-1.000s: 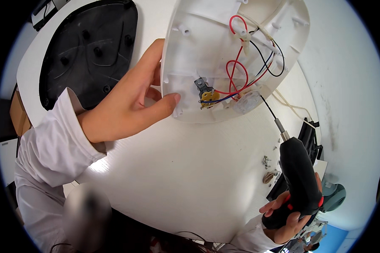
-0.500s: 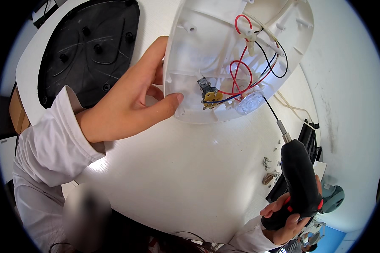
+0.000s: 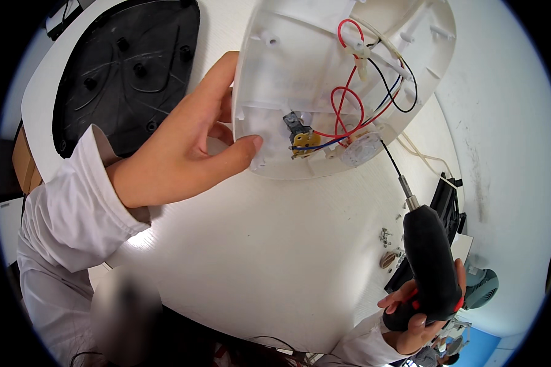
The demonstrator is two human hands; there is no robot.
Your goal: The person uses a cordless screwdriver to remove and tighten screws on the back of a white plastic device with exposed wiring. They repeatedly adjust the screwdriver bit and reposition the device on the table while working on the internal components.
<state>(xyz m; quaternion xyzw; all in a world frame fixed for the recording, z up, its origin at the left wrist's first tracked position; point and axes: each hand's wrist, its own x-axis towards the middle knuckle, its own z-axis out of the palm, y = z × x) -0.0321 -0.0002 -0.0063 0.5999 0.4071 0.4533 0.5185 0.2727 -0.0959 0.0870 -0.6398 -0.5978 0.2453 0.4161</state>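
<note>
My left hand (image 3: 187, 144) grips the near left edge of a white plastic housing (image 3: 288, 73), its thumb on the inner face and its fingers mostly hidden behind the rim. Inside the housing run red, black and blue wires (image 3: 348, 104), joined to a yellow and black switch-like part (image 3: 303, 137) and a clear round part (image 3: 361, 150). My right hand (image 3: 419, 318) is wrapped around a black and red cordless screwdriver (image 3: 431, 263). Its long thin bit (image 3: 390, 158) reaches up to the clear part's right side; whether it touches a screw is too small to tell.
A black base cover (image 3: 125, 79) lies at the table's far left. Small screws (image 3: 384, 237) and a brown round piece (image 3: 387, 259) lie on the white table (image 3: 257, 257) at the right. Beyond them are a black bar-shaped object (image 3: 444, 205), a pale cable (image 3: 428, 157) and a grey-green device (image 3: 482, 289).
The screwdriver has shifted slightly to the left. The housing and my left hand have moved a little left too. The light on the clear part has gone dim.
</note>
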